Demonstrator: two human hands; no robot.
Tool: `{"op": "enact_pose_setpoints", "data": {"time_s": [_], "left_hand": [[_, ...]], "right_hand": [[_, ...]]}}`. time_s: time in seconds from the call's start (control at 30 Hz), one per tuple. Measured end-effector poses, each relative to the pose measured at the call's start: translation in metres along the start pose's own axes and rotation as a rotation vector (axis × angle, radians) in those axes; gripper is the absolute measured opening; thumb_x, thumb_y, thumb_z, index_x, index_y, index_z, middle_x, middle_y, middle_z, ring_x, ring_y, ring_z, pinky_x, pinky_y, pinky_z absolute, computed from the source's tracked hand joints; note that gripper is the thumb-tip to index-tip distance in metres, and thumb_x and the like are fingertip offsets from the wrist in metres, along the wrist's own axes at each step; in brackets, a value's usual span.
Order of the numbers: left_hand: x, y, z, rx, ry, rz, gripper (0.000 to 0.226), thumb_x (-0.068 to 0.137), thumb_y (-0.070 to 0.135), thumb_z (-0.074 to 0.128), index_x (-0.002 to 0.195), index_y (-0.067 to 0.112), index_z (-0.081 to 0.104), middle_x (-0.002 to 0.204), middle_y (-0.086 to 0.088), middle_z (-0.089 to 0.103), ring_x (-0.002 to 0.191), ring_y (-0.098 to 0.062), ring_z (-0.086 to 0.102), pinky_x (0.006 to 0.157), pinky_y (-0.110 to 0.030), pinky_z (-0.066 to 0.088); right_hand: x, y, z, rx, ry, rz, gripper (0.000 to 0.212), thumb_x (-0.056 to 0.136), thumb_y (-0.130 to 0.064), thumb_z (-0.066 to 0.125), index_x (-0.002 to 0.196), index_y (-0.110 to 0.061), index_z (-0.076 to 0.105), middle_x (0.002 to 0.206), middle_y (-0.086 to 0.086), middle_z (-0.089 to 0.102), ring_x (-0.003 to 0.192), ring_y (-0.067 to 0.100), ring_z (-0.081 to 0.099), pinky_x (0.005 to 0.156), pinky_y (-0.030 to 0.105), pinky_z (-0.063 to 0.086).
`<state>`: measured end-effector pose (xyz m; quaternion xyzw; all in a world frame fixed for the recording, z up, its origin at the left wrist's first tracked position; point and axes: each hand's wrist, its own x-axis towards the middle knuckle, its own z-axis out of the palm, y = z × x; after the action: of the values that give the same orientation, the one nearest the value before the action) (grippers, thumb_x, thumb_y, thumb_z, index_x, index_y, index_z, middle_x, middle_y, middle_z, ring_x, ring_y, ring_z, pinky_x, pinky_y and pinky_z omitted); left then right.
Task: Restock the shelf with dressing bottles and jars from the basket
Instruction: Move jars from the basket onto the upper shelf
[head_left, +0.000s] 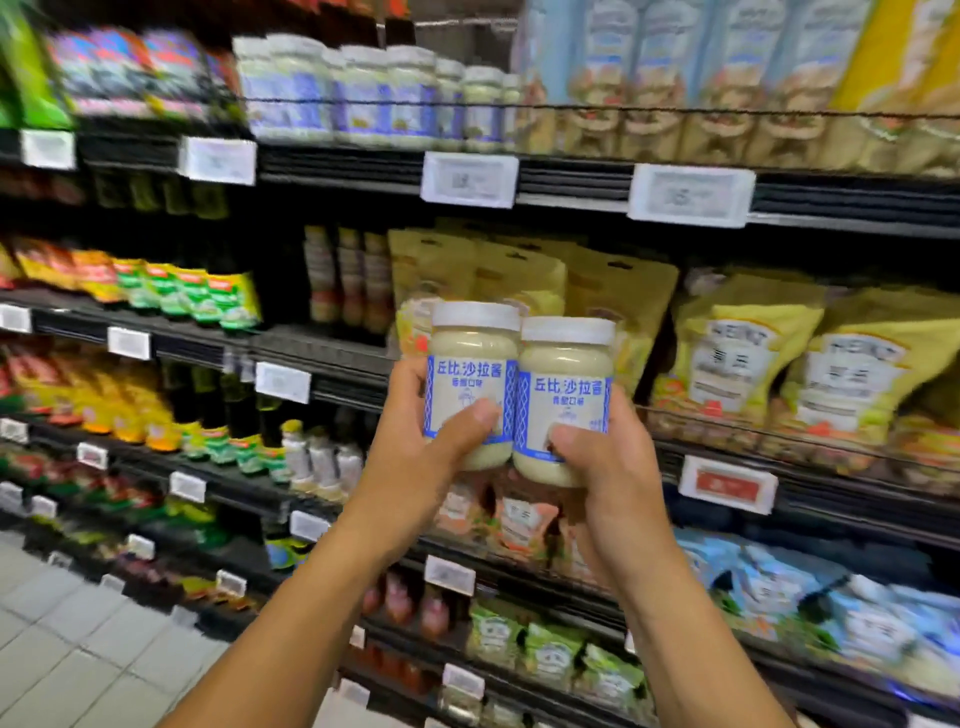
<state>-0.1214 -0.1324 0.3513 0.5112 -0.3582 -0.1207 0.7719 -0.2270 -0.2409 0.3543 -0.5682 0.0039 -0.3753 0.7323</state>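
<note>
I hold two dressing jars side by side at chest height in front of the shelves. Each is a clear jar of pale cream dressing with a white lid and a blue and white label. My left hand (415, 462) grips the left jar (470, 369) from below, thumb across the label. My right hand (608, 467) grips the right jar (563, 384) the same way. The two jars touch. A row of matching jars (374, 93) stands on the top shelf, up and to the left. The basket is out of view.
Black shelves (571, 182) with white price tags (469, 179) run across the whole view. Yellow dressing pouches (743, 358) fill the middle shelf on the right, dark bottles (348, 280) stand at its centre. Coloured packets lie on the left, blue pouches low right. White floor tiles (78, 649) show at lower left.
</note>
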Motion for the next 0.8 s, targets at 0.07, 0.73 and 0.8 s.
{"op": "enact_pose_setpoints", "data": {"time_s": [0.07,0.73,0.8], "left_hand": [[0.01,0.012,-0.028,0.009,0.03,0.015,0.057,0.066,0.049,0.073,0.109,0.02,0.05,0.097,0.006,0.072,0.092,-0.014,0.068,0.071,-0.029,0.054],[0.15,0.114,-0.146,0.022,0.006,0.255,0.056,0.066,0.044,0.074,0.11,0.018,0.052,0.103,-0.001,0.074,0.096,-0.018,0.071,0.074,-0.029,0.055],[0.169,0.129,-0.143,0.029,-0.02,0.299,0.055,0.068,0.044,0.075,0.111,0.017,0.053,0.103,-0.001,0.074,0.096,-0.017,0.071,0.075,-0.029,0.055]], "right_hand": [[0.012,0.006,0.029,-0.001,-0.022,-0.012,0.062,0.064,-0.032,0.071,0.122,-0.012,0.058,0.109,0.01,0.074,0.094,0.025,0.069,0.073,0.033,0.057],[0.155,0.007,0.177,-0.115,-0.128,-0.248,0.054,0.072,-0.043,0.068,0.119,-0.019,0.057,0.107,0.003,0.075,0.094,0.018,0.072,0.07,0.028,0.057],[0.173,-0.006,0.182,-0.163,-0.13,-0.313,0.052,0.074,-0.044,0.067,0.12,-0.021,0.057,0.108,0.0,0.075,0.097,0.017,0.072,0.075,0.027,0.057]]}}
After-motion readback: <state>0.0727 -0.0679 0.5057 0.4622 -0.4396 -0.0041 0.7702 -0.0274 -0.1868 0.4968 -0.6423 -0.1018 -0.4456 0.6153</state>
